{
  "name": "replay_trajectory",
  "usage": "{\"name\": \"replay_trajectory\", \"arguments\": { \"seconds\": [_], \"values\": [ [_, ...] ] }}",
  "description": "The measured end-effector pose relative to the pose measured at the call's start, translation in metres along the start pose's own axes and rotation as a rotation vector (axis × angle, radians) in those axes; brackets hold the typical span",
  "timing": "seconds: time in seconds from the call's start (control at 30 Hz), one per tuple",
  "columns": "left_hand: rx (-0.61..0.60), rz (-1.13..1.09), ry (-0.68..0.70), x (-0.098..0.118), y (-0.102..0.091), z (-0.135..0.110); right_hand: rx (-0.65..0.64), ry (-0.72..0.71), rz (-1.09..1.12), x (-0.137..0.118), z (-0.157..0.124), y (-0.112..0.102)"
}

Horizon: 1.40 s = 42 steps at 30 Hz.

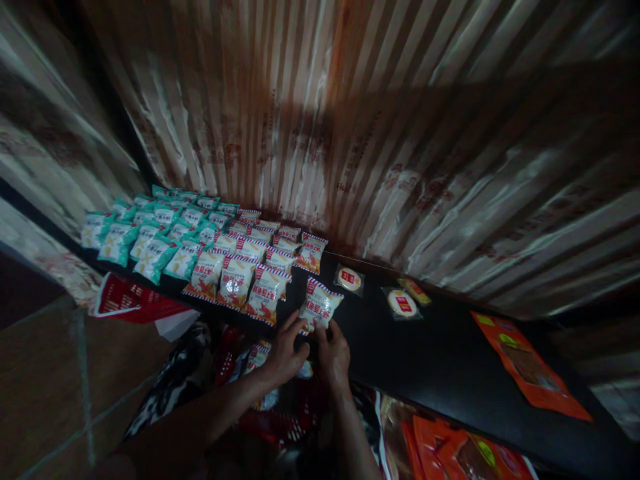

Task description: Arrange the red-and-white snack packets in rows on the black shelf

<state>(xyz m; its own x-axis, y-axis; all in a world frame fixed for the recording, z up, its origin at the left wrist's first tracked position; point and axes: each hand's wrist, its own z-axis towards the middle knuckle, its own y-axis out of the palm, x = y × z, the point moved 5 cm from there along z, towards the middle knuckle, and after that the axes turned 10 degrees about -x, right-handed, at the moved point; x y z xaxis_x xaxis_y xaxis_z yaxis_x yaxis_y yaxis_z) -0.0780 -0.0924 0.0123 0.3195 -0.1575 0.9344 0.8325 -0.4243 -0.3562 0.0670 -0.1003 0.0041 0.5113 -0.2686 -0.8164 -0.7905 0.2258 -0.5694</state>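
Both my hands meet at the near edge of a black shelf (440, 360), on one red-and-white snack packet (320, 305). My left hand (286, 348) has its fingers on the packet's lower left corner. My right hand (332, 352) pinches the packet's bottom edge. The packet lies flat, just right of rows of the same red-and-white packets (250, 273).
Teal snack packets (150, 233) fill the shelf's left end. Two clear-wrapped round cakes (349, 279) (401, 303) lie to the right, an orange pouch (527, 368) farther right. A red basket (133, 300) and more orange pouches (465, 457) sit below. A corrugated wall stands behind.
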Motion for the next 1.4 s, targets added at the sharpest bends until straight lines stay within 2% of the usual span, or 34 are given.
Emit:
{"name": "replay_trajectory", "arguments": {
  "seconds": [0.17, 0.33, 0.5, 0.7, 1.0, 1.17, 1.4],
  "values": [
    [0.020, 0.059, 0.012, 0.000, 0.005, 0.016, 0.096, -0.049, -0.008, 0.000, 0.014, 0.000],
    [0.076, 0.064, -0.009, 0.011, 0.002, 0.034, 0.142, -0.101, -0.017, -0.010, 0.034, 0.000],
    [0.101, 0.037, -0.061, 0.016, 0.000, 0.051, 0.113, -0.127, 0.028, -0.016, 0.057, 0.004],
    [0.111, -0.029, -0.057, 0.017, -0.004, 0.068, 0.134, -0.151, 0.061, -0.017, 0.074, 0.005],
    [0.152, -0.049, -0.074, 0.020, -0.010, 0.086, 0.100, -0.166, 0.038, -0.034, 0.102, 0.010],
    [0.200, -0.056, -0.089, 0.015, -0.012, 0.097, 0.069, -0.163, 0.018, -0.036, 0.114, 0.015],
    [0.174, -0.025, -0.121, 0.013, -0.014, 0.106, 0.061, -0.166, 0.013, -0.035, 0.124, 0.020]
  ]
}}
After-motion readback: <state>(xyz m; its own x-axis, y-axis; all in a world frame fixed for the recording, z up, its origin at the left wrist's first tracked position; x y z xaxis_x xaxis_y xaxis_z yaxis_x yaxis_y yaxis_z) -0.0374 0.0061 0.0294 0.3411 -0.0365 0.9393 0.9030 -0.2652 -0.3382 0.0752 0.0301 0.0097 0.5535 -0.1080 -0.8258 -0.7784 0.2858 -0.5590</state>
